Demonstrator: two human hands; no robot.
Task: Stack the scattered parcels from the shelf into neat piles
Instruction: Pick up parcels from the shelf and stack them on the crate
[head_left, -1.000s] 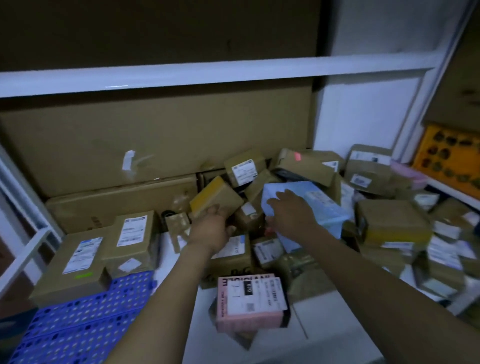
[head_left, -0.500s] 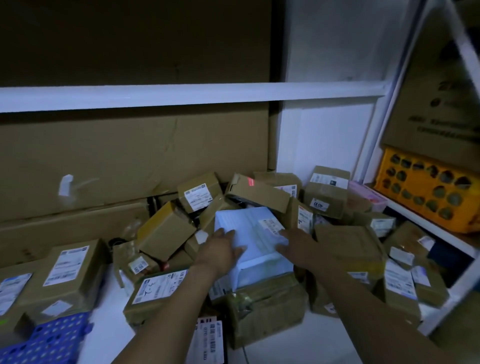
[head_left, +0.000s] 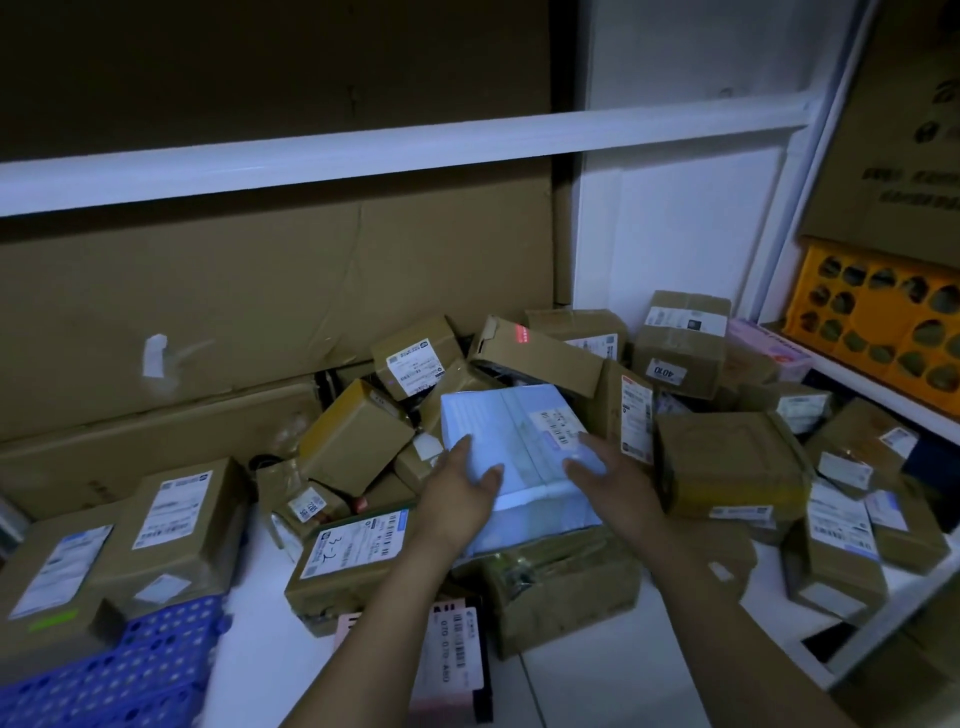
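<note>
A pale blue-white parcel (head_left: 511, 441) lies tilted on top of a heap of brown cardboard parcels on the white shelf (head_left: 260, 582). My left hand (head_left: 460, 493) holds its near left edge, thumb on top and fingers along the side. My right hand (head_left: 610, 480) lies on its near right part, fingers spread over the top beside the barcode label. Under it sits a taped brown box (head_left: 566, 587). A labelled brown box marked 3-2 (head_left: 348, 561) lies just left of my left forearm.
Several brown parcels (head_left: 727, 462) crowd the right and back. Two labelled boxes (head_left: 171, 525) stand at the left above a blue crate (head_left: 114, 675). A pink parcel (head_left: 447, 660) lies near the front edge. A yellow crate (head_left: 883, 322) sits on the right shelf. Large cardboard (head_left: 260, 301) lines the back.
My left hand let go of a small brown box and came over to the pale blue parcel. Both hands now have it, and it has shifted slightly towards me. The view swung right.
</note>
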